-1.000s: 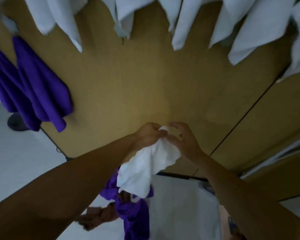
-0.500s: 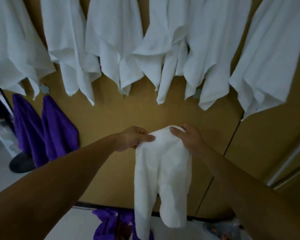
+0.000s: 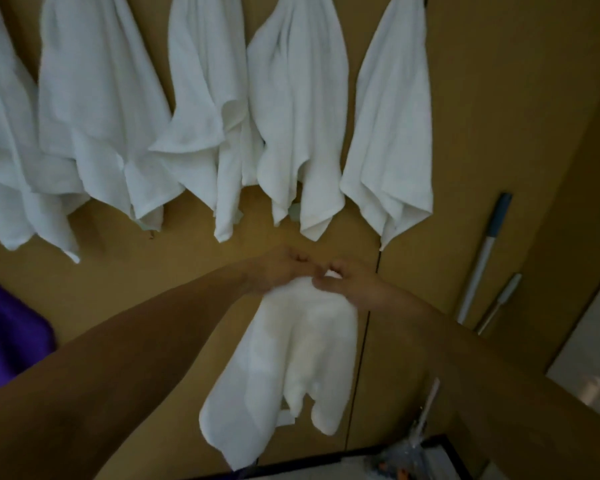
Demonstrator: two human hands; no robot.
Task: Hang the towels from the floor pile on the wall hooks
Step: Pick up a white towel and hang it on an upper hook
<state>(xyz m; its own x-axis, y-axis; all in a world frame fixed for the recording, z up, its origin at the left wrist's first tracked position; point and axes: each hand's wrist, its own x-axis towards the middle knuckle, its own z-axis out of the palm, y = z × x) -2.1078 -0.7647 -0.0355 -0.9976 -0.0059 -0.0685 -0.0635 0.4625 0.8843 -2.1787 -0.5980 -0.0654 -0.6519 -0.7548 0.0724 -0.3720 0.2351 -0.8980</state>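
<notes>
- The white towel (image 3: 291, 368) hangs in front of the wall (image 3: 499, 98), just below the row of hung towels (image 3: 298, 116). Half a second ago its top edge was spread between the hands; now that edge is bunched at one point.
- The hands have closed in on each other and sit nearer the hung towels' lower tips.
- The left hand (image 3: 278, 275) has its fingers curled and pinches the gathered edge from the left.
- The right hand (image 3: 347, 282) has its fingers curled and pinches the same edge from the right, with a bit of white showing between its fingers.
- Two poles (image 3: 482, 258) lean on the wall at right, newly in view.
- A purple towel (image 3: 7, 334) is cut off by the left edge.
- The hooks are hidden; blur hides whether the fingertips touch.
</notes>
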